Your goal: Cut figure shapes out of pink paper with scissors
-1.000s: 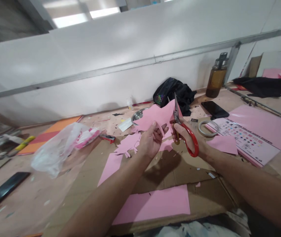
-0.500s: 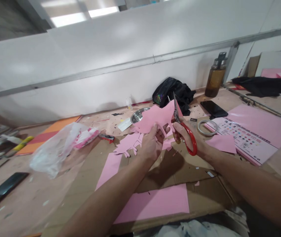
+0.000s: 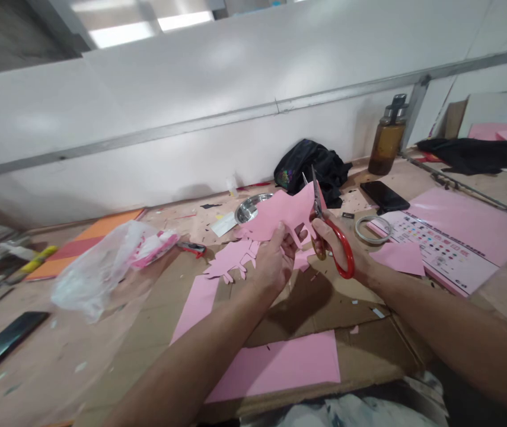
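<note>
My left hand (image 3: 276, 261) pinches the lower edge of a pink paper cutout (image 3: 275, 213), held above the cardboard. The cutout has a jagged outline with leg-like strips hanging down. My right hand (image 3: 329, 237) is closed around red-handled scissors (image 3: 346, 252), whose blades point upward and stand parted at the cutout's right end. Beneath and left of my left hand lies a second pink cutout (image 3: 230, 260) with similar legs. A pink paper sheet (image 3: 280, 365) rests on the cardboard (image 3: 155, 350) nearer to me.
A steel bowl (image 3: 248, 209), black cloth bag (image 3: 295, 163) and amber bottle (image 3: 386, 142) stand toward the wall. To the right are a phone (image 3: 384, 196), tape roll (image 3: 360, 237) and pink paper pack (image 3: 471, 261). Leftward lie a box cutter (image 3: 193, 247), plastic bag (image 3: 88, 279) and dark phone (image 3: 4, 347).
The whole view has shifted very slightly. Both hands, the cutout and the scissors keep nearly the same positions.
</note>
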`<control>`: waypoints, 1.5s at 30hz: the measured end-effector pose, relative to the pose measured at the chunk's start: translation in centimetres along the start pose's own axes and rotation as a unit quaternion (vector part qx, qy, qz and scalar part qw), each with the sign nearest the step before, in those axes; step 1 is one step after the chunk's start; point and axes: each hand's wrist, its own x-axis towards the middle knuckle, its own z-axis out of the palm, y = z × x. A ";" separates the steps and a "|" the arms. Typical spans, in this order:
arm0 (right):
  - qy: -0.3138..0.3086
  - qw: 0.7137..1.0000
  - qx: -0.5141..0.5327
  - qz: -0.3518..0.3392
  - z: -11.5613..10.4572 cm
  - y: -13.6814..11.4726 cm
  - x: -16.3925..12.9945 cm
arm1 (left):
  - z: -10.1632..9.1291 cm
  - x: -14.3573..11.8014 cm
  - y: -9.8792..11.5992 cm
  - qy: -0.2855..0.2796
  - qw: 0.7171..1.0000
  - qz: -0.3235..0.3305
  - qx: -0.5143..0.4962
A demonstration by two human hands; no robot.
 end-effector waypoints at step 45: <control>-0.002 1.000 0.019 0.002 -0.2 -0.1 -0.1 | 0.1 -0.2 0.2 -0.014 1.000 0.015 0.023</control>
